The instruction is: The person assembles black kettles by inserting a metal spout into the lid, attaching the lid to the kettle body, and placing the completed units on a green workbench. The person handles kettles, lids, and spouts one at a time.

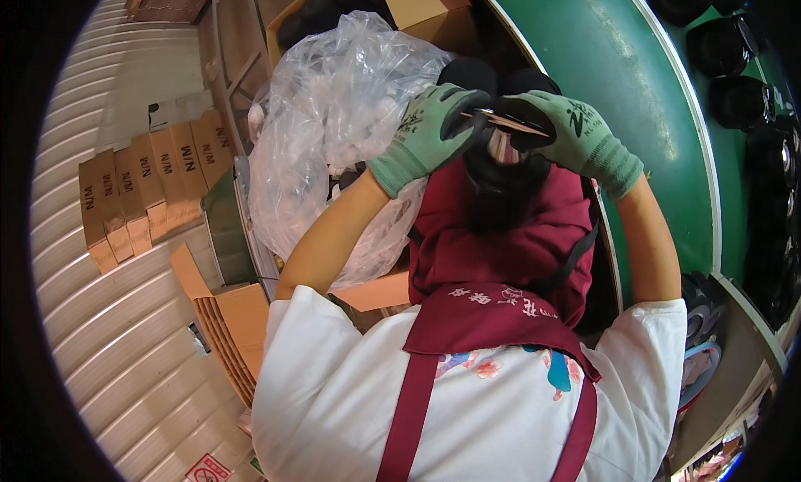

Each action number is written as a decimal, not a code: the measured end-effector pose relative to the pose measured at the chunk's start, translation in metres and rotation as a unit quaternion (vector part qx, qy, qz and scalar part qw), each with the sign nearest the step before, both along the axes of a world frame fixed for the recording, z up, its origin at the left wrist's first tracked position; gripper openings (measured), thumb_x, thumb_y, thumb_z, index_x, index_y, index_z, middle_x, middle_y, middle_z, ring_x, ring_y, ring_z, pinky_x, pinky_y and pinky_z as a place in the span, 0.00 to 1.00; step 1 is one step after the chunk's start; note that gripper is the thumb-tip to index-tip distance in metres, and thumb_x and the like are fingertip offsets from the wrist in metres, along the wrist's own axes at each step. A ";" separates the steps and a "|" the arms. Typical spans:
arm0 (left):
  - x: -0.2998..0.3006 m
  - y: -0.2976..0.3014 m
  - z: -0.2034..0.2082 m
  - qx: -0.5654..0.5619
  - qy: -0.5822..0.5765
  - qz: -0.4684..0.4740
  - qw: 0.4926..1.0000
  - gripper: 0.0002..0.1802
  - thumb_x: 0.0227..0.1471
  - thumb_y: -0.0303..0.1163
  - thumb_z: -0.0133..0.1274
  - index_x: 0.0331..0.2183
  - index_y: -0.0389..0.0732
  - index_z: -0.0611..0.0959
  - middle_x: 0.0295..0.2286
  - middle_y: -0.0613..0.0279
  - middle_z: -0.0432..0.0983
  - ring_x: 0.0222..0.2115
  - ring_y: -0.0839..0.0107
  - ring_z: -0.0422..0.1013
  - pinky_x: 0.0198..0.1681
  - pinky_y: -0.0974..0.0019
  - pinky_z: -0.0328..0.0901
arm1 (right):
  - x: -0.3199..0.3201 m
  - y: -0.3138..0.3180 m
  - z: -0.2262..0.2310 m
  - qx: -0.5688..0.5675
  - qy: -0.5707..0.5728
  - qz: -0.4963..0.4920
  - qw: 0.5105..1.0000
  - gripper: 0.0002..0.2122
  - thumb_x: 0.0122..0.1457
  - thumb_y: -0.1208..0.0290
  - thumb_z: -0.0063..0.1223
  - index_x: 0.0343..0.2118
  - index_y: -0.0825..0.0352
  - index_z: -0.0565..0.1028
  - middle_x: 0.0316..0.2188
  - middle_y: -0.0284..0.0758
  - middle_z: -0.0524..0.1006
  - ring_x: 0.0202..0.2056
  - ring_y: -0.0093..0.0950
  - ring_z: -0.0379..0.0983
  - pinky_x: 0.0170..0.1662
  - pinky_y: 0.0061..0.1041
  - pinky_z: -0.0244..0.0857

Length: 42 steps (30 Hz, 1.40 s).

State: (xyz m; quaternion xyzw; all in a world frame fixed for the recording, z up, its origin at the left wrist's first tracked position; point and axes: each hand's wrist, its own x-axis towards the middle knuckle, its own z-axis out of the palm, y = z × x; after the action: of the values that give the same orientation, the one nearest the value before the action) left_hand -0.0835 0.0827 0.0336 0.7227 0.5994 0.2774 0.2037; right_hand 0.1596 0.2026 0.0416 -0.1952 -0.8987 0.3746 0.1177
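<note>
Both my hands wear green knit gloves with black palms. My left hand (pixel 425 136) and my right hand (pixel 567 132) are closed together on a black shoe (pixel 501 178), held in front of my dark red apron. A thin tan strip (pixel 513 123), perhaps an insole edge, runs between the two thumbs at the shoe's opening. Most of the shoe's lower part hangs down against the apron.
A clear plastic bag (pixel 334 123) of pale items sits to my left, with cardboard boxes (pixel 417 7) behind it. Flat cartons (pixel 146 186) lie on the floor at left. A green conveyor belt (pixel 634 90) carries black shoes (pixel 726 48) at right.
</note>
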 end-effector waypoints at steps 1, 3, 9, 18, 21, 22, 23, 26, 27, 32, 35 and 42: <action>-0.003 0.001 -0.004 -0.005 0.007 0.002 1.000 0.16 0.58 0.29 0.58 0.49 0.41 0.83 0.41 0.55 0.80 0.40 0.58 0.76 0.41 0.58 0.72 | -0.002 0.000 0.000 0.013 0.005 -0.002 1.000 0.31 0.47 0.69 0.70 0.57 0.60 0.74 0.49 0.41 0.79 0.49 0.44 0.77 0.54 0.36 0.71; -0.003 0.002 0.001 -0.027 0.025 -0.001 0.999 0.17 0.58 0.31 0.58 0.49 0.41 0.83 0.42 0.55 0.80 0.41 0.57 0.76 0.42 0.57 0.71 | -0.002 0.003 -0.002 0.005 -0.056 -0.020 0.998 0.26 0.50 0.66 0.67 0.54 0.60 0.75 0.47 0.40 0.80 0.49 0.43 0.77 0.52 0.37 0.72; 0.002 0.003 -0.002 0.012 0.070 0.003 0.997 0.21 0.56 0.38 0.60 0.51 0.45 0.82 0.39 0.58 0.79 0.39 0.56 0.75 0.46 0.54 0.67 | -0.009 0.007 0.023 -0.034 -0.268 -0.031 0.962 0.22 0.51 0.63 0.66 0.50 0.60 0.77 0.45 0.40 0.81 0.48 0.41 0.78 0.50 0.39 0.72; 0.019 0.009 0.032 -0.036 0.222 0.031 0.974 0.22 0.52 0.40 0.62 0.50 0.52 0.83 0.32 0.61 0.75 0.36 0.58 0.74 0.44 0.53 0.65 | 0.007 0.032 -0.012 -0.088 -0.078 0.025 0.993 0.23 0.52 0.70 0.62 0.54 0.62 0.78 0.46 0.42 0.81 0.48 0.44 0.77 0.54 0.38 0.70; 0.015 0.008 0.037 0.004 0.218 0.004 0.976 0.22 0.52 0.40 0.61 0.50 0.52 0.83 0.32 0.61 0.76 0.35 0.57 0.74 0.42 0.53 0.66 | 0.011 0.023 -0.001 -0.031 -0.063 -0.005 0.998 0.24 0.52 0.70 0.62 0.55 0.59 0.78 0.44 0.42 0.81 0.48 0.44 0.77 0.53 0.38 0.70; 0.017 0.009 0.043 0.019 0.225 0.001 0.974 0.22 0.52 0.40 0.61 0.50 0.51 0.83 0.32 0.60 0.76 0.34 0.56 0.75 0.41 0.52 0.67 | 0.014 0.024 -0.003 -0.012 -0.047 -0.007 0.999 0.24 0.52 0.70 0.62 0.56 0.59 0.78 0.44 0.42 0.81 0.47 0.43 0.77 0.53 0.38 0.70; 0.020 0.009 0.050 0.033 0.232 -0.001 0.972 0.22 0.53 0.39 0.61 0.51 0.50 0.82 0.31 0.59 0.76 0.33 0.55 0.75 0.40 0.52 0.67 | 0.013 0.030 -0.013 0.019 -0.034 0.007 0.999 0.26 0.51 0.72 0.62 0.57 0.56 0.77 0.44 0.41 0.80 0.48 0.44 0.77 0.52 0.39 0.71; 0.041 0.006 0.075 -0.178 0.233 0.030 0.956 0.21 0.54 0.43 0.60 0.48 0.46 0.80 0.34 0.58 0.74 0.35 0.58 0.74 0.37 0.53 0.67 | 0.006 0.044 -0.021 0.050 -0.026 0.057 0.997 0.28 0.50 0.74 0.61 0.58 0.54 0.77 0.46 0.38 0.79 0.50 0.44 0.75 0.56 0.42 0.68; 0.046 0.000 0.075 -0.152 0.254 0.025 0.955 0.22 0.55 0.42 0.59 0.48 0.43 0.78 0.32 0.57 0.74 0.33 0.58 0.76 0.35 0.55 0.69 | 0.000 0.052 -0.029 -0.091 -0.053 0.073 0.992 0.29 0.50 0.73 0.62 0.59 0.54 0.76 0.52 0.39 0.77 0.57 0.43 0.70 0.64 0.43 0.61; 0.063 -0.003 0.087 -0.217 0.207 0.066 0.952 0.24 0.59 0.39 0.57 0.53 0.36 0.77 0.31 0.46 0.78 0.29 0.48 0.78 0.31 0.51 0.72 | -0.011 0.062 -0.068 -0.232 0.072 0.149 0.959 0.24 0.60 0.60 0.57 0.61 0.56 0.76 0.67 0.40 0.65 0.70 0.42 0.53 0.72 0.43 0.47; 0.069 -0.008 0.087 -0.215 0.159 0.062 0.962 0.25 0.61 0.39 0.55 0.54 0.33 0.76 0.30 0.43 0.78 0.29 0.47 0.78 0.31 0.50 0.72 | -0.024 0.065 -0.095 -0.308 0.143 0.133 0.931 0.22 0.63 0.56 0.50 0.57 0.59 0.78 0.66 0.40 0.66 0.71 0.44 0.51 0.73 0.44 0.44; 0.073 0.009 0.084 -0.260 0.227 0.043 0.938 0.17 0.64 0.42 0.51 0.43 0.37 0.75 0.32 0.43 0.77 0.29 0.45 0.77 0.29 0.48 0.70 | -0.051 0.027 -0.106 0.008 0.126 -0.025 0.992 0.17 0.60 0.70 0.51 0.53 0.59 0.77 0.60 0.39 0.72 0.66 0.43 0.61 0.70 0.44 0.53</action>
State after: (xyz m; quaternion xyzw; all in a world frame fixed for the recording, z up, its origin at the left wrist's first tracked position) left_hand -0.0108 0.0921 0.1172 0.6620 0.7111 -0.0511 0.2312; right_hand 0.1089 0.2293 -0.0641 -0.1681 -0.8744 0.3861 0.2410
